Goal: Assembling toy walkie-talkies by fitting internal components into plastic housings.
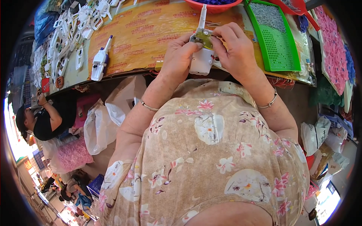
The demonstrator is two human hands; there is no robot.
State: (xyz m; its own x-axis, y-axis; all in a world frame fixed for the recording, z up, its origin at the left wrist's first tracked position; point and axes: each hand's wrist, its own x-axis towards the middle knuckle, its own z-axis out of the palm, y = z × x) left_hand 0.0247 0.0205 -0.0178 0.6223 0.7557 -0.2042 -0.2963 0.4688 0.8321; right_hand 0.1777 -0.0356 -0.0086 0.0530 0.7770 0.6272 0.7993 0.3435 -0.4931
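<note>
A white plastic casing (201,62) with a long antenna is held over the near edge of the table. In its upper part lies a yellowish-green circuit board (204,38), with a small dark part beside it. My left hand (177,54) grips the casing's left side, its thumb on the edge of the board. At the board's right edge, the thumb and fingertips of my right hand (234,47) are pinched together. Whatever small thing they may hold is hidden. Some red shows on the casing's right side, just under those fingers.
A white and purple toy handset (100,63) lies to the left, near a heap of white casings (77,30). On the right are a green perforated tray (279,52) of small metal pieces and a red scoop (301,9). A red basin (215,7) holds purple parts. Another person (49,120) works at far left.
</note>
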